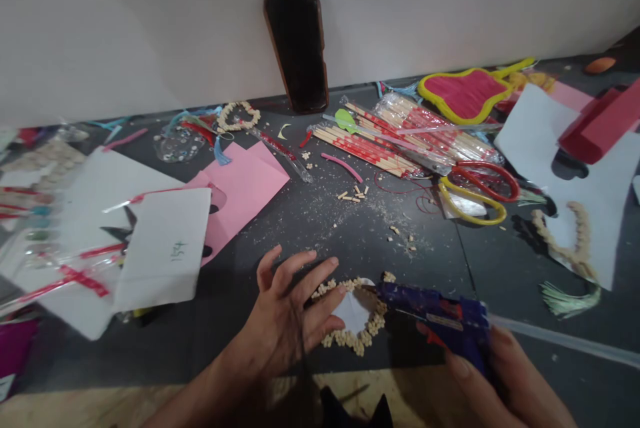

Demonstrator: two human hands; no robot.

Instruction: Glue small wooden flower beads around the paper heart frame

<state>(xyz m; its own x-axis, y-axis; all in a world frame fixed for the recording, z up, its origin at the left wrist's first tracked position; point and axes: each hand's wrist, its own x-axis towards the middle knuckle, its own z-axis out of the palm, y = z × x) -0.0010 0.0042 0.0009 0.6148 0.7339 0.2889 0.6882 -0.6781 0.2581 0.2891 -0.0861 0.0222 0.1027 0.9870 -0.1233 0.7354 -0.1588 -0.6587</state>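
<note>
My right hand [505, 375] grips a blue hot glue gun [445, 311], with a long clear glue stick [565, 341] sticking out of its back. The gun's nozzle points left, at the upper right edge of a ring of small pale wooden pieces [363, 343]. White paper [351, 313] fills the middle of this ring. Over the ring's left side lies my left hand [295, 301], fingers spread; whether it presses on the ring I cannot tell. A small cluster of wooden pieces [389, 277] sits just above the nozzle.
Loose wooden bits [354, 196] and crumbs lie mid-table. Behind them are bundled red-marked sticks [370, 151] and scissors [475, 195]. Pink paper [245, 188] and a white card [165, 248] are left. A phone [297, 48] leans on the wall. A tasselled wooden-piece shape [580, 241] lies right.
</note>
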